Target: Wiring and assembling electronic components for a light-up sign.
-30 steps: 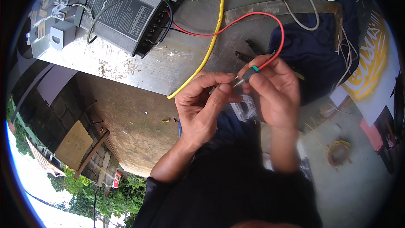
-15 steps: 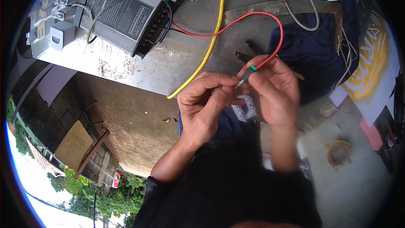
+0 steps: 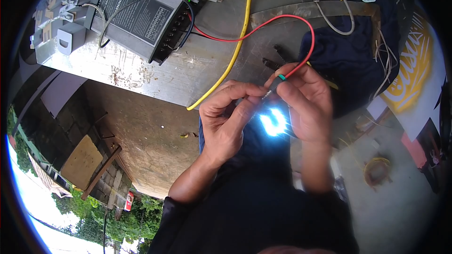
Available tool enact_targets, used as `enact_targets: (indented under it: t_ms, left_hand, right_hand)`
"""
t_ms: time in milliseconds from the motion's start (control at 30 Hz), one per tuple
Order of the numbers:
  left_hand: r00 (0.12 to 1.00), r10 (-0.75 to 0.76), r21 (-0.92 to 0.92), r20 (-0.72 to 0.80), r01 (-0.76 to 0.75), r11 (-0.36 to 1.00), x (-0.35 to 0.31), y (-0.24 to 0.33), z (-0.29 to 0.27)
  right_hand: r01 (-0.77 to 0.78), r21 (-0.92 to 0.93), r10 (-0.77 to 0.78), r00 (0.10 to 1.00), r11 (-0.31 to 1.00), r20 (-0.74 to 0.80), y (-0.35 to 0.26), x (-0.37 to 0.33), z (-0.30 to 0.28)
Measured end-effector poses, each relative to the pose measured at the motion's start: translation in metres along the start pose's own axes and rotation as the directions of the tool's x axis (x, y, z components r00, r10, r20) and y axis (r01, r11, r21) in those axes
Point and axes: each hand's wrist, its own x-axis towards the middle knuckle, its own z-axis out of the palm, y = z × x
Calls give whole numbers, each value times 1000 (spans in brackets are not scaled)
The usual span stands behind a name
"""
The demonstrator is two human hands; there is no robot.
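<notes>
**A:** Trying to place the step here. Looks like mid-connection: pinching the green-sleeved end (image 3: 281,77) of the red wire (image 3: 263,26) between the right hand (image 3: 306,108) fingers, and clamping something small against it with the left hand (image 3: 226,122) fingers. Can't tell what exactly, too hidden behind the thumb. Got a bright white glow (image 3: 274,123) right below the two hands, blown out in the shot.

**B:** Agreed, reads as touching or seating a contact. Both sets of fingers clenched tight on the wire end, nothing loose. Held up off the desk (image 3: 155,73), just near of its edge, over the lap.

**A:** And for the next move?

**B:** Guessing a steady pinch and keeping both hands together, with no tugging. Loops far and then left into the grey power box (image 3: 141,19), so not much slack to play with.

**A:** Room to move?

**B:** Open on the near side, plus bare floor (image 3: 400,207) down to the right. Tighter going far: yellow cable (image 3: 235,56) draped over the desk edge just left of the hands, dark blue cloth (image 3: 351,61) with loose strands right behind the right hand. Worth watching that metal edge for snagging.
</notes>
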Motion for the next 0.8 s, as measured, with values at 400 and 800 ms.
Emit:
enact_targets:
  t_ms: [400, 800]
  left_hand:
    - [1000, 4, -15, 10, -4, 1000, -1, 1, 1]
    - [984, 13, -96, -179, -31, 995, 1, -2, 3]
  right_hand:
    - [1, 9, -1, 1000, 1000, -1, -1, -1, 1]
    - [-2, -130, -21, 984, 992, -178, -8, 2, -5]
